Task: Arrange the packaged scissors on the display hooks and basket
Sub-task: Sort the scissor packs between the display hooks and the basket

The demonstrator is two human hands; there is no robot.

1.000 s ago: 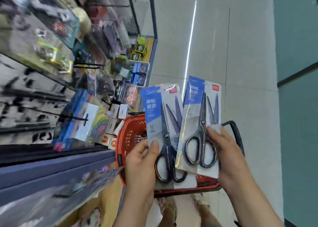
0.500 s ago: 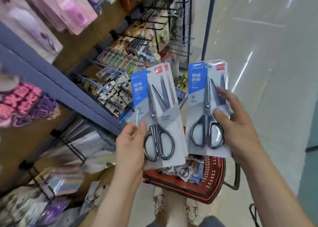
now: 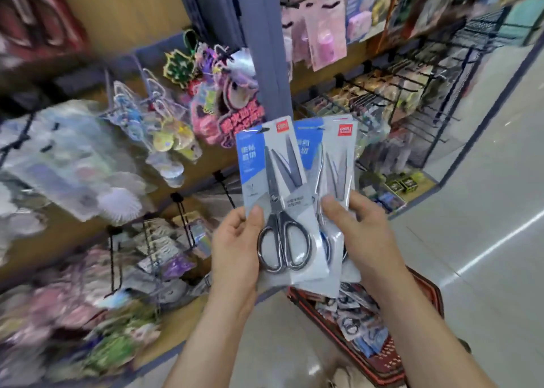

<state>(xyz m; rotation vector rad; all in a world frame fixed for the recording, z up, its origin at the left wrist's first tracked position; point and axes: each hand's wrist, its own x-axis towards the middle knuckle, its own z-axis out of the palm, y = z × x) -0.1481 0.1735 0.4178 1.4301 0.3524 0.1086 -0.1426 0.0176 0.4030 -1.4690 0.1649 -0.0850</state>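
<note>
Front pack (image 3: 273,199): upright, blades up.
Rear pack (image 3: 337,164): probably likewise.
Left hand (image 3: 235,246): fingers grip front pack.
Right hand (image 3: 365,234): fingers grip rear pack.

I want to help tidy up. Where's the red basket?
In the head view, the basket is at the bottom right, just below the right hand and the scissors packs it holds.

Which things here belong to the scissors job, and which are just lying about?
Job: front scissors pack in left hand; rear scissors pack in right hand; red basket; wire display hooks.
Lying about: hanging charms; pink packets.
</note>
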